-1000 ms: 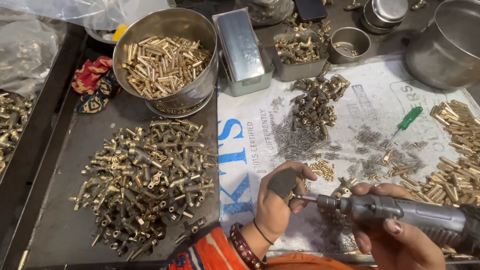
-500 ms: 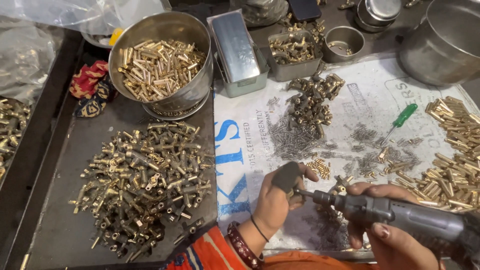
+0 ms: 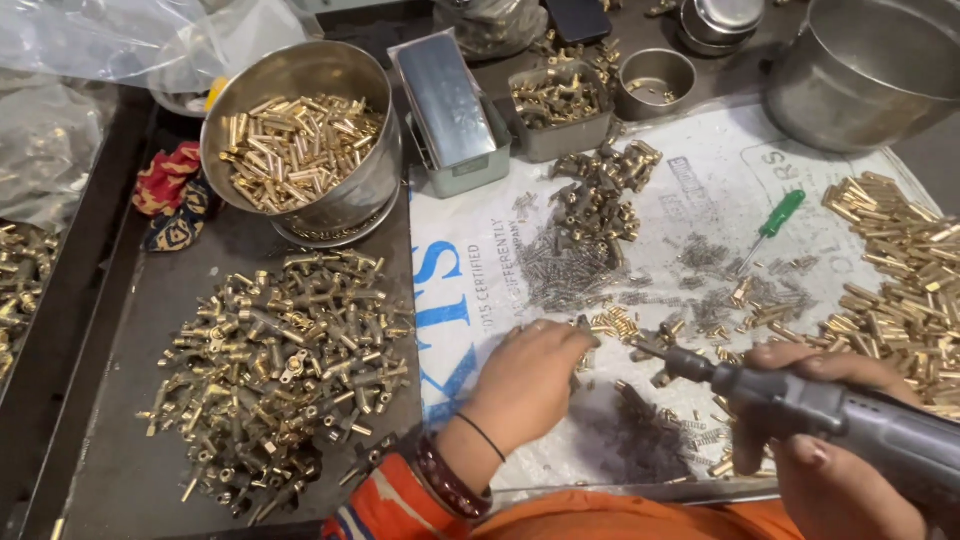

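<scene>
My left hand (image 3: 528, 385) rests palm down on the white printed sack (image 3: 470, 300), fingers curled over a small dark metal part (image 3: 580, 325) that peeks out at the fingertips. A little heap of short brass pieces (image 3: 612, 323) lies just beyond it. My right hand (image 3: 835, 480) grips a grey electric screwdriver (image 3: 830, 410). The driver's bit (image 3: 655, 350) points left, a short way from the left fingertips and apart from them.
A pile of brass fittings (image 3: 280, 360) covers the dark tray at left. Behind stand a steel bowl (image 3: 225, 130) of brass tubes, a rectangular tin (image 3: 445, 95), a small tray (image 3: 560, 140), a steel cup (image 3: 655, 85) and a big pot (image 3: 860, 90). A green screwdriver (image 3: 778, 218), grey screws (image 3: 568, 268) and brass tubes (image 3: 900, 285) lie on the sack.
My left hand has dropped from the driver's bit to the sack and turned palm down. The driver has stayed roughly where it was.
</scene>
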